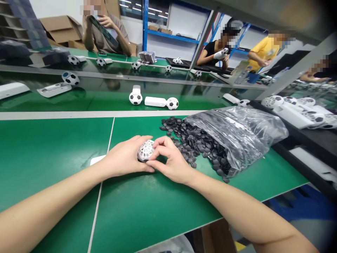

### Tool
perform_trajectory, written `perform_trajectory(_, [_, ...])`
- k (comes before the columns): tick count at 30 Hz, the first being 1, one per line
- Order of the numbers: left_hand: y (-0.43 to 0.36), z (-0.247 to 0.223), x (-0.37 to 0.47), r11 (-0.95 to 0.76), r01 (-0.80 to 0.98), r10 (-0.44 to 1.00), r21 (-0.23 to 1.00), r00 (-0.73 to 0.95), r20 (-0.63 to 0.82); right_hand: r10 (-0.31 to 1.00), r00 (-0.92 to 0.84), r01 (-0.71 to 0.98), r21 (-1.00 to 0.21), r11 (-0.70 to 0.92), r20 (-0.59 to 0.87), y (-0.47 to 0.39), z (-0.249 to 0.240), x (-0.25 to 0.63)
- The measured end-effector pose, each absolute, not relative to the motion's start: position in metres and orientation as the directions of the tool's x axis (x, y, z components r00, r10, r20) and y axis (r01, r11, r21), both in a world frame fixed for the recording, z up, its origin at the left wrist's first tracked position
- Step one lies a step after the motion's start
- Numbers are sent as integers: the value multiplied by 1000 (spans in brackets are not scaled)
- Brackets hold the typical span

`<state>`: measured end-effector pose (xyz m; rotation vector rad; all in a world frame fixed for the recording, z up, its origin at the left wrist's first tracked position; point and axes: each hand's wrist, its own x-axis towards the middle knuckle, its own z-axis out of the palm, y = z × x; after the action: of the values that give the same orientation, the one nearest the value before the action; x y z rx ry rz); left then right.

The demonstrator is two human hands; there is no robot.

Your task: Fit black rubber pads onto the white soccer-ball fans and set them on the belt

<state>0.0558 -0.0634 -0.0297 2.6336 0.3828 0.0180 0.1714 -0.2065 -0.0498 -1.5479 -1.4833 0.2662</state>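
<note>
White lattice ball [146, 150] sits between both hands over the green bench [52, 147]; contact with the surface cannot be confirmed. Left hand [126, 154] grasps it from the left, a white part [97, 160] protruding beside the wrist. Right hand [168, 158] bends thumb and fingers to the ball's right side; whether they pinch a small piece cannot be told. Loose black pieces [189, 138] lie just beyond and to the right of this hand, obstructing that side.

Bench edge runs diagonally beneath the right forearm; open green surface extends between the forearms and leftward. A thin pale seam passes under the left hand.

Clear plastic bag [252, 128] lies on its side, mouth toward the hands, black pieces inside and spilling out. Black tray [305, 138] at right carries white parts with lattice balls.

Beyond a pale strip [65, 115], black-and-white balls [172, 103] with white handles lie on green surfacing. Co-workers [213, 52] occupy the far side.
</note>
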Motion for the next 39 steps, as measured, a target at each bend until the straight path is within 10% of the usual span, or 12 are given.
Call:
perform_trajectory(29, [-57, -37, 63, -793, 348, 366, 499, 928, -65, 899, 364, 504, -863, 30, 243, -197, -50, 189])
perform_trajectory(34, [-47, -38, 61, -798, 372, 391, 473, 918, -62, 746, 523, 773, -598, -212, 413, -208, -41, 238])
perform_trajectory(39, [-43, -39, 57, -875, 258, 279, 409, 960, -9, 822, 496, 855, -325, -404, 281, -209, -49, 251])
